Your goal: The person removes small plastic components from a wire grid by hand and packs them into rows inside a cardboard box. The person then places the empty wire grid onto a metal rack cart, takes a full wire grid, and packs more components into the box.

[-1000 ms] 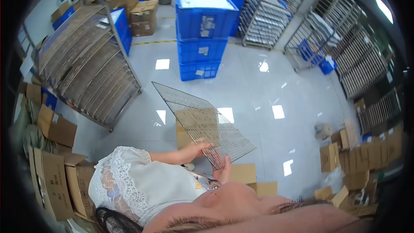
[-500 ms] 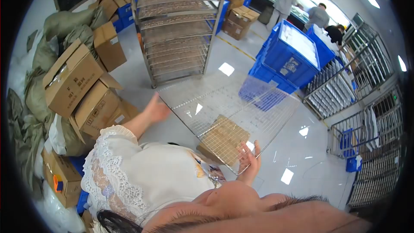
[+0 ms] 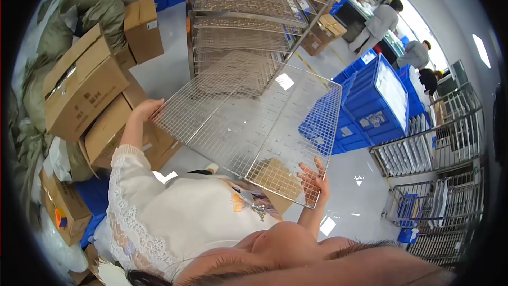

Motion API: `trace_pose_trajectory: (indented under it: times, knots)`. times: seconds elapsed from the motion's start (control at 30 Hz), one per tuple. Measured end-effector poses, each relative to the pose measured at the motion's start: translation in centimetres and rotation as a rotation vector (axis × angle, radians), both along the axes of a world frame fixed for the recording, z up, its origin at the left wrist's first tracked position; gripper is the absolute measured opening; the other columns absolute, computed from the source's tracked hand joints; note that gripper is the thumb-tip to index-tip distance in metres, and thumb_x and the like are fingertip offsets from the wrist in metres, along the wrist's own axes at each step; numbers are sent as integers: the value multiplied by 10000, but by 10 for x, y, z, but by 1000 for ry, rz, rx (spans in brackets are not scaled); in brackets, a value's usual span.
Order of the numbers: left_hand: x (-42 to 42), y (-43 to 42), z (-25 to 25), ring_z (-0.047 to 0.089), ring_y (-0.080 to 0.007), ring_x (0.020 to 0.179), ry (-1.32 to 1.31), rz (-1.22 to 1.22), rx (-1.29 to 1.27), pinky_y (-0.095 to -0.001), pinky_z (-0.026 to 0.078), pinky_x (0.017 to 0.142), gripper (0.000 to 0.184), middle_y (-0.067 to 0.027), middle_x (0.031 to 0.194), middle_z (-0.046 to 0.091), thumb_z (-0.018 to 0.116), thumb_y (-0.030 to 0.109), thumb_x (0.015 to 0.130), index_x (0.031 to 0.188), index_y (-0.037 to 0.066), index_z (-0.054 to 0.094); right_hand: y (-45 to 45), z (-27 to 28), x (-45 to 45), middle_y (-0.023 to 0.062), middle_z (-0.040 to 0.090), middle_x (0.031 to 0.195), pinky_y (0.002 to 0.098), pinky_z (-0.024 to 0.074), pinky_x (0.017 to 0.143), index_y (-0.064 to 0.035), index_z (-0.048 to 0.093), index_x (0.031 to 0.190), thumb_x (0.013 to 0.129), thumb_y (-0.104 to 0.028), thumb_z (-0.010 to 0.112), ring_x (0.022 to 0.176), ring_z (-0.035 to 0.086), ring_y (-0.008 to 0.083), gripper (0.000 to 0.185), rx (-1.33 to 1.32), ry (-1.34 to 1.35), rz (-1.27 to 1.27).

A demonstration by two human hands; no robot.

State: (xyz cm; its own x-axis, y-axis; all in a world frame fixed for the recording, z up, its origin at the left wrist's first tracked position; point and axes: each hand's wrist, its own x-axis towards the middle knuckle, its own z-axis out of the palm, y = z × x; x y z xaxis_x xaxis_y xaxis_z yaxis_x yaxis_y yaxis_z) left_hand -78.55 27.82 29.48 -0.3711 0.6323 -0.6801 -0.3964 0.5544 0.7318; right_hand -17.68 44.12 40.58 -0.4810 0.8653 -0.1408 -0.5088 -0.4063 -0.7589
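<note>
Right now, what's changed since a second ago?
The view swung left, and the wire tray turned towards the tall rack. The left hand moved from beside the right hand to the tray's left corner. The right hand still holds its near end; blue crates stay stacked.

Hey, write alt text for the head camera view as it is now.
A person's left hand and right hand hold a wire tray by its left and right corners. Beyond it stands a tall rack of trays. Cardboard boxes fill the left side; blue crates and people are at right.
</note>
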Motion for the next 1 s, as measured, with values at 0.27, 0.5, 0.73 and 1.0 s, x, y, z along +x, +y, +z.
trace_pose_trajectory:
  times: [0.27,0.5,0.73,1.0]
  knots:
    - [33,15,2,476,-165,493,704,79,-176,-304,414,484,382,-63,614,540,578,361,901,773,2,605,72,-5,-35,339,567,1161,320,582,671,11,283,1433,707,-99,591,854,683,350,797,-129,-257,113]
    - [67,11,0,481,-171,545,669,96,-102,-315,419,541,359,-55,612,518,600,328,889,739,3,573,101,21,-14,301,587,1159,316,567,705,-1,278,1439,731,-66,551,840,679,327,761,-158,-361,170]
    - [55,19,-40,478,-182,554,774,215,-73,-315,417,558,389,-57,618,528,605,355,891,735,0,571,176,-56,-39,244,625,1133,292,534,678,-1,374,1348,824,-52,525,859,680,325,548,-169,-449,257]
    - [55,34,-101,467,-172,515,812,336,-168,-295,412,525,420,-50,619,535,615,400,885,748,5,578,244,-160,-73,152,635,944,282,517,671,-6,463,1201,815,-14,548,835,678,289,395,-228,-443,377]
